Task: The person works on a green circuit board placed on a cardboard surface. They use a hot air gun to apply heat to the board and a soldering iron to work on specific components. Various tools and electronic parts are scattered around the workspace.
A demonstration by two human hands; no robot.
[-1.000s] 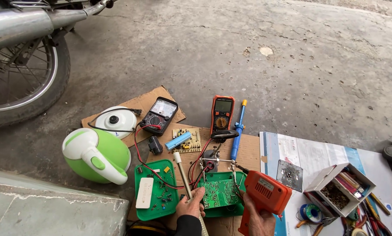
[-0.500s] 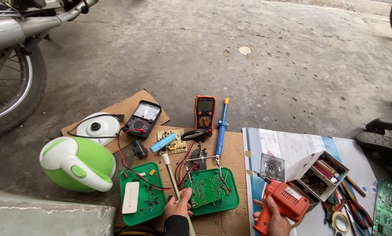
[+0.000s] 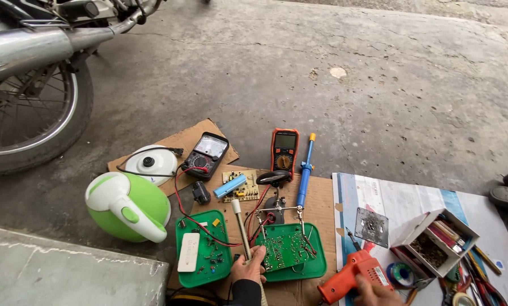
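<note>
Concrete floor (image 3: 333, 73), grey and cracked, forms the work surface; cardboard (image 3: 322, 198) and a printed sheet (image 3: 401, 198) lie on it. A motorcycle wheel (image 3: 27, 119) stands at far left, well apart from the cardboard. On the cardboard sits a green tray (image 3: 313, 266) carrying a circuit board (image 3: 285, 249). Left hand (image 3: 249, 266) touches the tray's left edge, fingers curled against the board's corner, with a pale-handled tool (image 3: 241, 226) lying just beside it. A second tray (image 3: 205, 255) lies left of that hand, and a green kettle (image 3: 126, 207) further left. Right hand (image 3: 375, 290) is right of the tray, on the printed sheet, closed on the lower part of an orange soldering gun (image 3: 350, 272). Two meters (image 3: 208, 154) (image 3: 284, 148) lie beyond the tray.
</note>
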